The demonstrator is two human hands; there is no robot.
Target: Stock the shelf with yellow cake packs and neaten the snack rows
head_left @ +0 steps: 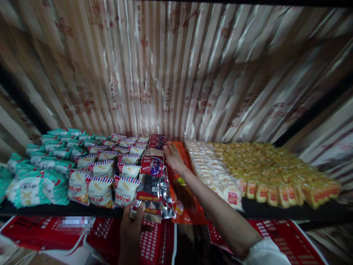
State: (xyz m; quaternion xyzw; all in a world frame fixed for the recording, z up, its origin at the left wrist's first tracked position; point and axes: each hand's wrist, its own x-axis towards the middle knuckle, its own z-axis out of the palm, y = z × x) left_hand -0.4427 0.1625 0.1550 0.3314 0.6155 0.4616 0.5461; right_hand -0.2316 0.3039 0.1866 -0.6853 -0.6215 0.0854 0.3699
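Dark red and silver snack packets (153, 176) lie in a stack at the middle of the shelf. My left hand (132, 224) is at their front lower corner, thumb and fingers closed on the front packet. My right hand (173, 156) reaches over the orange packets (184, 187) and lies with outstretched fingers at the back, beside the rear dark red packets (157, 141). Nothing shows held in it. To the left stand white packets with striped tops (100, 189); clear white packets (205, 162) are to the right of the orange ones.
Teal packets (30, 186) fill the shelf's left end, and yellow wrapped pieces (264, 173) its right. The black shelf edge (264, 212) runs along the front. Red baskets (41, 232) sit below it. Striped sheeting (165, 66) hangs behind.
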